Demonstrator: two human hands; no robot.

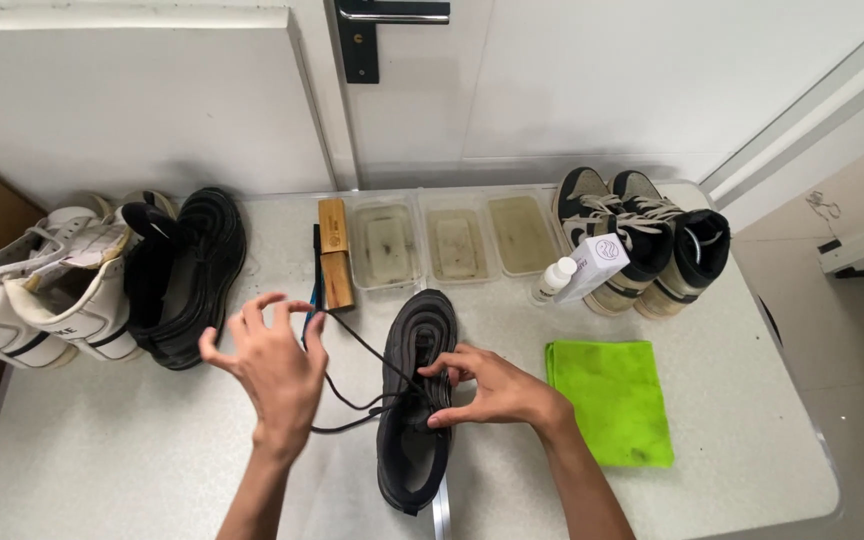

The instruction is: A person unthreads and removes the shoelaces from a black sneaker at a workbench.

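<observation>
A black shoe [415, 400] lies near the front edge of the table [132, 460], toe pointing to the far edge. It is dark all over, with wavy lines on top. The right hand [492, 388] grips its middle, fingers pinching by the lace holes. The left hand [270, 362] is just left of the shoe, fingers curled, pulling a black lace [357, 345] that runs from the shoe up to the fingers.

Right of the shoe lies a flat green cloth [612, 400], folded square.

Farther back, a white bottle [553, 279] and a small white box [595, 264] with a round blue mark lean on two tan and black shoes [652, 245] at the far right corner. Three clear tubs [452, 242] stand in a row along the far edge — beside them a wooden brush [334, 252].

At the far left edge sit another black shoe [187, 275] and white boots [47, 290].
</observation>
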